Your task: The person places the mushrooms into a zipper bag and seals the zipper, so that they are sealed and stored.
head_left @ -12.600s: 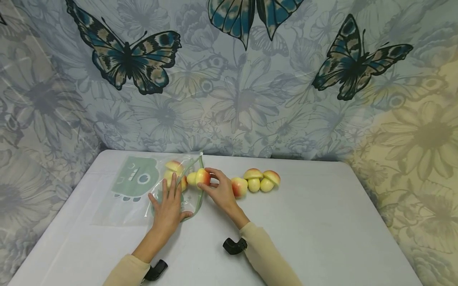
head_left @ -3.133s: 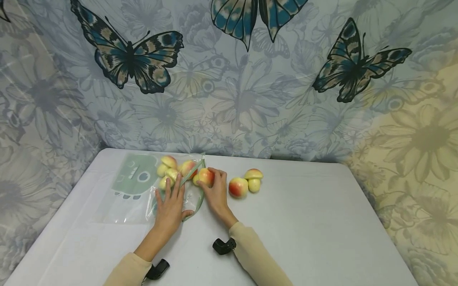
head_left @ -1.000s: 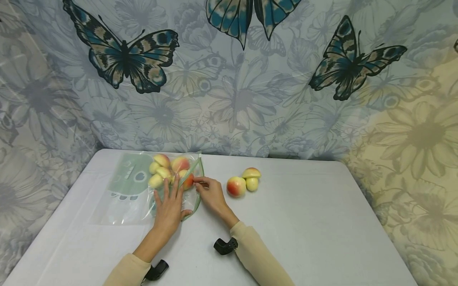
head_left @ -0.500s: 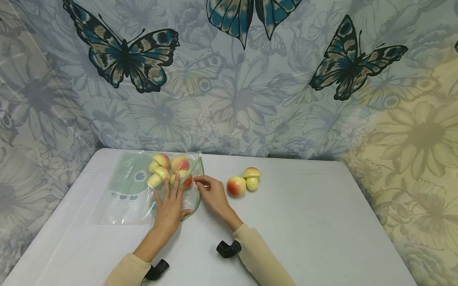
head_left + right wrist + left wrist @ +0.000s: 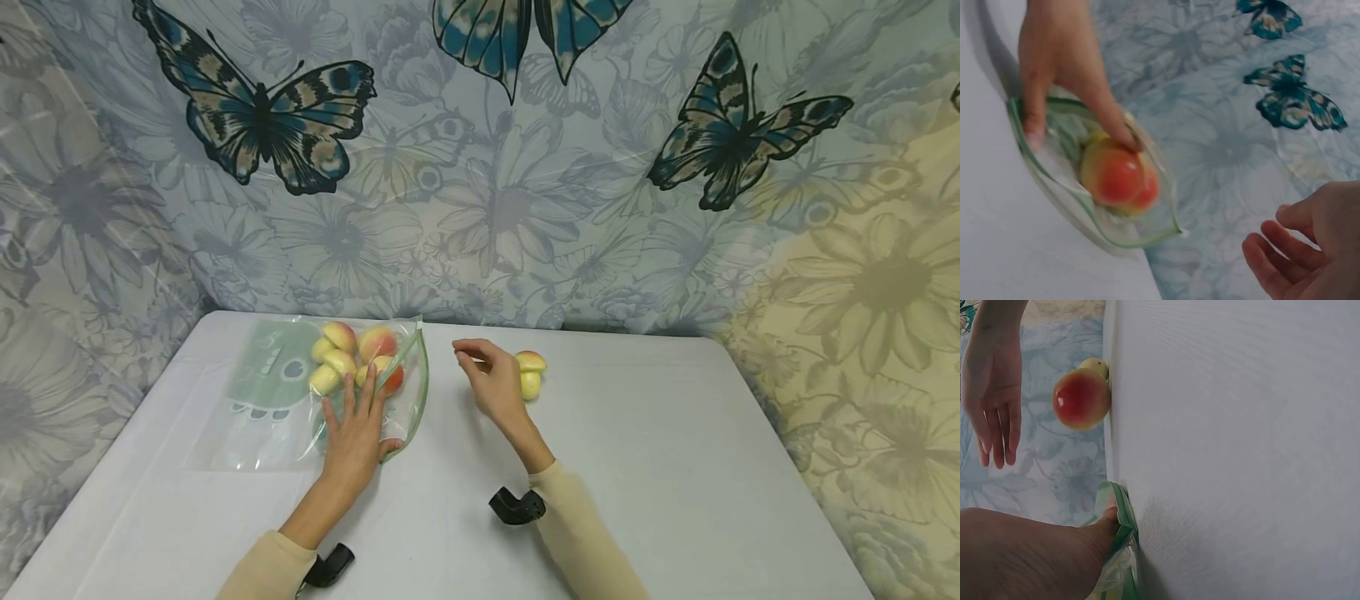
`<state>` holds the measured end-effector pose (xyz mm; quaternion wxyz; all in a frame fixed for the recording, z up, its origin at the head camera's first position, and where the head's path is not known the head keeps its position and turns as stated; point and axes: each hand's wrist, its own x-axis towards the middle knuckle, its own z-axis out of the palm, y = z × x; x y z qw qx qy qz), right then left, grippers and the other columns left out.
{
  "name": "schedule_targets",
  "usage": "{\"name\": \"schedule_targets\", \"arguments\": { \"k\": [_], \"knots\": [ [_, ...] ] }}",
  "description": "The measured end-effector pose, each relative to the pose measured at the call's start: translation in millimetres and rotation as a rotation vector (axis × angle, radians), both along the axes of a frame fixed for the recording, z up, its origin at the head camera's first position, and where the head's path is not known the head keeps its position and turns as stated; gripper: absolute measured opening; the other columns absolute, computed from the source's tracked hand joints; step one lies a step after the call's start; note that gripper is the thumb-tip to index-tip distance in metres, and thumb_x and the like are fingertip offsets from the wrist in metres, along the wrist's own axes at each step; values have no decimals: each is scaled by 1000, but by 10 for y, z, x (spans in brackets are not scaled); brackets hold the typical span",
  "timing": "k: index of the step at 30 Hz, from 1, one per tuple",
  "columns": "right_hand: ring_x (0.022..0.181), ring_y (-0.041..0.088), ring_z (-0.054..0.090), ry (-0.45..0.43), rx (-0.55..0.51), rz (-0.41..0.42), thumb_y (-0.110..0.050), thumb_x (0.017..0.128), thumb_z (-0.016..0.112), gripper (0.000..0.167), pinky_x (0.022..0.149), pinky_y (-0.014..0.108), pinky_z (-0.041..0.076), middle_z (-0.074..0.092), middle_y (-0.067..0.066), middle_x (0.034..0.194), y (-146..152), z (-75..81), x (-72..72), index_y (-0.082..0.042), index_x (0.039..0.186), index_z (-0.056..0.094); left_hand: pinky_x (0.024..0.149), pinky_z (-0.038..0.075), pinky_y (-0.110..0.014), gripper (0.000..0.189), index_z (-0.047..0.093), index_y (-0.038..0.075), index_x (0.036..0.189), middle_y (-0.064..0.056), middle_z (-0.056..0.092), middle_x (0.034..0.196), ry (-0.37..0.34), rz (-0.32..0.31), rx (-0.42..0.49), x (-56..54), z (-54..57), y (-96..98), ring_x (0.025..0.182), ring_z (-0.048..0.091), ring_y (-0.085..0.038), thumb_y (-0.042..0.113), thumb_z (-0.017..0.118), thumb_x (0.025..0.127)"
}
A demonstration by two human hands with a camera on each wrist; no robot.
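Note:
My left hand (image 5: 352,437) lies spread on a clear zip bag (image 5: 251,442) with green print and a green-edged mouth. Its thumb reaches inside the mouth, the other fingers at the opposite edge, as the right wrist view shows. Several toy mushrooms (image 5: 1119,178), yellow with red-flushed caps, are inside the bag. To the right, my right hand (image 5: 495,383) is raised with loosely bent fingers and holds nothing. Just beyond it a toy mushroom (image 5: 531,387) rests on the table. Another, red-capped mushroom (image 5: 1079,400) shows in the left wrist view; my right hand hides it from the head view.
The white table (image 5: 675,467) ends at the back against a wall hanging (image 5: 510,208) printed with flowers and butterflies. Black wrist cameras (image 5: 517,506) sit at both sleeve cuffs.
The mushroom pinched by my right hand earlier now lies in the bag. That hand has left the bag's mouth and moved right, over the mushrooms outside. My left hand stays put.

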<state>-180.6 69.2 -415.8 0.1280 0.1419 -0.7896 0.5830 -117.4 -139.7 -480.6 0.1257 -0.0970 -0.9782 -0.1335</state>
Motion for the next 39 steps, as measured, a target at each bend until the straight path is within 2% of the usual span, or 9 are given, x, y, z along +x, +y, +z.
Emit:
{"name": "schedule_targets", "arguments": {
  "k": [3,7,8,13,19,20,22,26,39],
  "knots": [
    [98,29,70,3,-26,-16,-1,92,66,16,85,39,55,72,18,105,104,104,-21,3,106,72,102,16,-78,90,46,-2,141,-17,12,162,-6,0,0,-2,-3,-9,145,10,-48,32,85,67],
    [98,28,70,21,15,-56,-3,92,66,16,86,38,55,72,17,104,243,159,-68,2,106,72,103,15,-78,90,46,-2,141,-17,12,162,-13,2,3,1,-1,-10,146,9,-48,32,85,68],
    [98,26,70,29,31,-63,-5,92,66,16,86,36,55,73,15,105,286,127,-107,0,106,73,103,15,-78,90,46,-2,141,-17,12,162,-15,3,3,1,1,-7,146,9,-48,33,85,68],
    [103,29,67,30,162,-116,-4,91,67,19,88,39,55,71,16,110,423,142,-176,1,109,72,103,15,-78,90,45,-2,142,-17,12,162,-29,2,4,1,11,11,146,8,-47,33,85,69],
    [83,31,69,-57,371,-215,-13,90,71,28,92,46,50,67,15,121,570,90,-245,-1,116,70,103,15,-78,90,45,-1,143,-16,11,163,-35,4,0,-10,19,18,146,7,-47,34,84,69],
    [85,33,69,-70,402,-225,-15,90,71,31,92,47,49,66,16,122,593,74,-252,-1,117,69,103,15,-78,90,45,-1,143,-16,11,163,-36,5,1,-10,18,18,146,7,-47,34,84,69],
    [99,35,67,-91,451,-240,-18,89,72,35,91,50,49,64,19,125,638,45,-262,0,119,68,103,15,-78,90,45,-1,142,-16,10,163,-39,6,2,-11,18,16,146,7,-47,34,84,69],
    [117,41,57,-129,518,-253,-22,89,72,40,91,54,48,62,22,127,706,2,-271,0,122,66,103,15,-78,88,46,-1,141,-16,11,163,-37,4,7,-7,27,18,146,7,-47,33,84,70],
    [115,42,57,-281,617,-240,-28,87,72,50,90,54,48,61,24,128,824,-56,-268,0,128,62,103,14,-78,88,46,-2,141,-16,11,163,-44,2,16,0,28,12,146,8,-47,33,83,70]
  ]
}}
